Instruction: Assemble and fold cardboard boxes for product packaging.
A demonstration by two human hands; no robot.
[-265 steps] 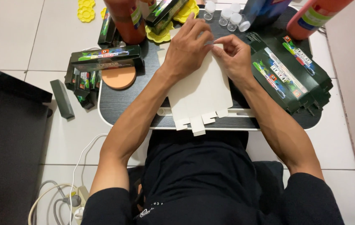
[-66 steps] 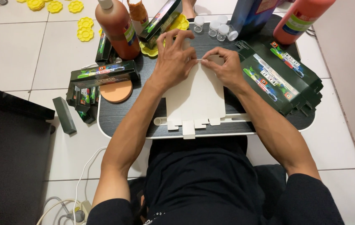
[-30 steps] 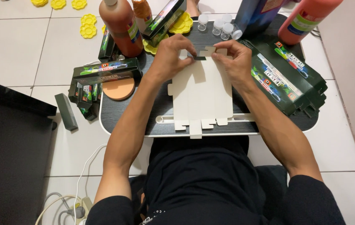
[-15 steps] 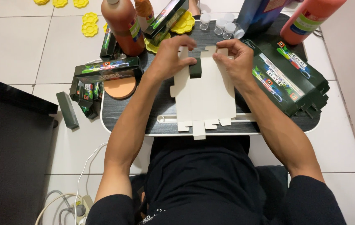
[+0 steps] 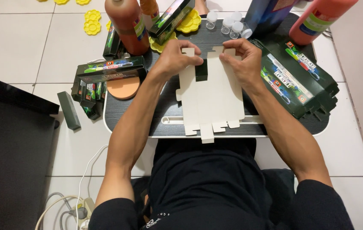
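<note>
A flat white carton blank (image 5: 211, 96) lies at the centre of the frame on the dark lap tray (image 5: 138, 123), its far edge pinched by the left hand (image 5: 177, 57) and the right hand (image 5: 243, 59) — one flap already folded dark side up. If pressure is uneven, the crease could be skewed or a tab torn — and the small clear jars (image 5: 228, 23) just beyond could be knocked over.

Item count, as visible:

- Flat white carton blank (image 5: 212, 96) — one.
- Small clear vials with white caps (image 5: 226, 24) — four.
- Orange-red bottles (image 5: 126, 23) — three in view.
- Round orange pad (image 5: 123, 87) — one.
- Yellow flower-shaped palettes (image 5: 92, 21) — at least five; some are partly hidden or cut off.
- Loose dark green folded box (image 5: 69, 110) on the floor — one.
</note>
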